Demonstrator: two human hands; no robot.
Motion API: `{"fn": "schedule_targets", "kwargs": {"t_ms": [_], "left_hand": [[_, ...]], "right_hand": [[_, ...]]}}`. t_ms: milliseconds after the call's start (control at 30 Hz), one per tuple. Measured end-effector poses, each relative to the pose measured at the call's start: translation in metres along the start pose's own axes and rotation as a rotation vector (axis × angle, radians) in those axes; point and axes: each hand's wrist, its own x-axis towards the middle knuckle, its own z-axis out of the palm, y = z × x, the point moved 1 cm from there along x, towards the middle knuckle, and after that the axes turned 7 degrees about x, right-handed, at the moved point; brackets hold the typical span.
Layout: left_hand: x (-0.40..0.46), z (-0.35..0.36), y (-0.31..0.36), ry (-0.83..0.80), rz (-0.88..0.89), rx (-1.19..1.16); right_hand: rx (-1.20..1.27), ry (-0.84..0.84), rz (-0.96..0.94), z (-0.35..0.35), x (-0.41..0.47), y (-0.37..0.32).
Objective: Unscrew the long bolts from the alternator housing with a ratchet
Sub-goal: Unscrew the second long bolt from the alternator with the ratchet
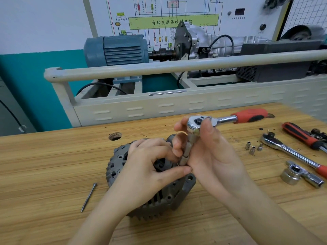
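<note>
left hand (148, 167) curled, right hand (208, 156) gripping

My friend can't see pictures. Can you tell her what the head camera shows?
A person's right hand holds a ratchet upright on a grey alternator, which the left hand steadies on a wooden bench. One long bolt lies loose to the left; spare sockets and more ratchets lie to the right.

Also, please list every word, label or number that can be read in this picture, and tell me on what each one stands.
"自动变速器控制电脑": on the green bar of the wiring diagram board behind the bench.
Small labels elsewhere on that board, and the caption under its dark display: too small and blurred to read.
Ratchet, alternator housing, loose sockets: no readable marking.
</note>
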Motion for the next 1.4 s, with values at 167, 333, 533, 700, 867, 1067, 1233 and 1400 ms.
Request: {"fn": "schedule_targets", "kwargs": {"t_ms": [167,333,533,700,867,1067,1233,1400], "left_hand": [[0.0000,-0.0011,0.0015,-0.010,0.014,-0.001],[0.0001,-0.0019,0.0017,-0.036,0.037,0.015],[-0.0005,-0.0005,-0.0002,-0.015,0.001,0.019],[0.0002,0.0005,0.0003,0.015,0.012,0.014],[-0.0004,-0.0017,0.0016,-0.020,0.029,-0.003],[0.0009,-0.0023,-0.0004,-0.061,0.059,0.025],[0.0002,-0.0012,0.0007,-0.026,0.041,0.018],[0.0002,-0.0004,0.0005,-0.009,0.032,0.002]], "right_hand": [[0.009,-0.014,-0.016,0.0014,-0.0016,-0.0010],[0.004,-0.001,-0.004,0.0022,-0.0005,0.0007],[0.007,0.015,0.000,0.0008,-0.0004,0.0010],[-0.053,0.004,-0.046,0.0028,-0.0029,-0.0006],[-0.045,-0.018,-0.024,0.0031,-0.0020,-0.0002],[0.016,0.012,0.012,0.0003,-0.0005,0.0003],[-0.027,-0.008,-0.021,0.0034,-0.0019,-0.0002],[-0.005,-0.039,-0.051,0.0041,-0.0038,-0.0018]]}}
